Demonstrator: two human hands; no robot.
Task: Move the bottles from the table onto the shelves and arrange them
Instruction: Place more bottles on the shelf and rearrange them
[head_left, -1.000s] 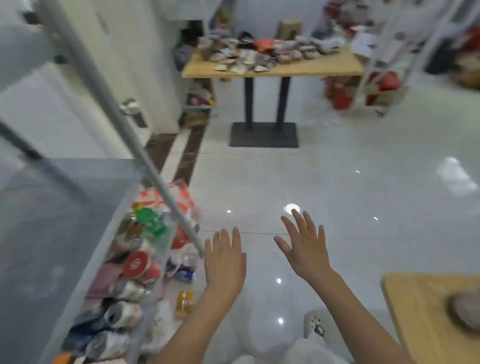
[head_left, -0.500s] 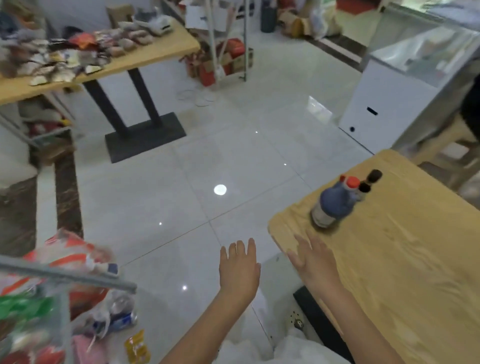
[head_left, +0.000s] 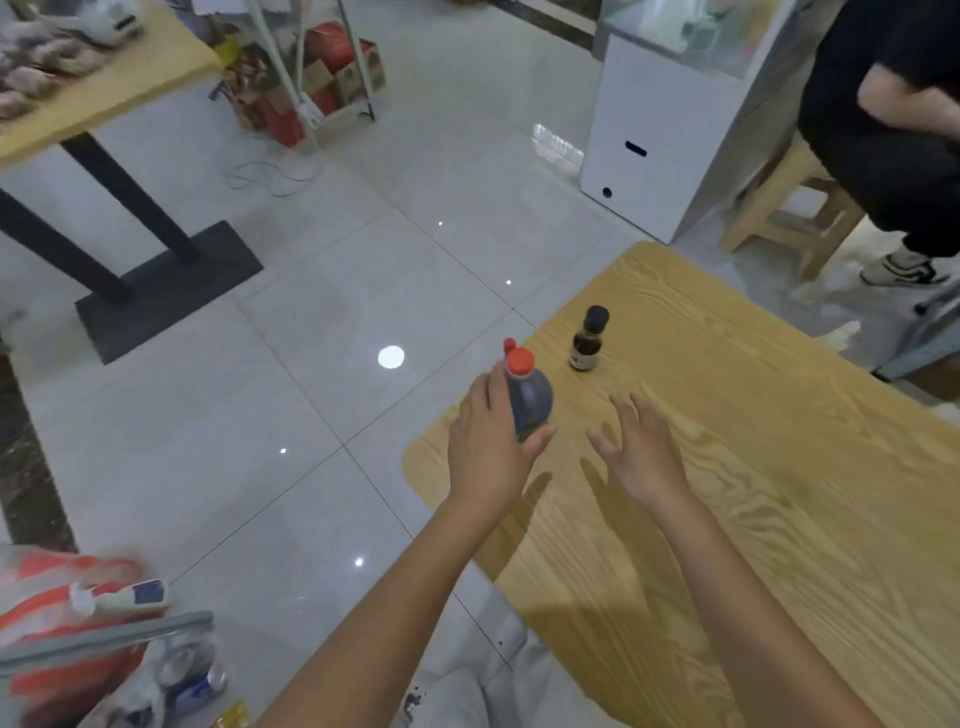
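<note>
Wood-grain table (head_left: 779, 519) carries 2 bottles. Left hand (head_left: 488, 452) curls around the red-capped dark bottle (head_left: 527, 395); right hand (head_left: 644, 457) hovers, fingers spread, empty, near the small black-capped bottle (head_left: 587, 343).

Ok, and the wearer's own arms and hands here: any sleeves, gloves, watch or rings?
The left hand and right hand wear no gloves, and no watch, bracelet or ring is visible. Both forearms are bare to the frame edge, no sleeves showing. A pale garment shows low between the arms.
</note>
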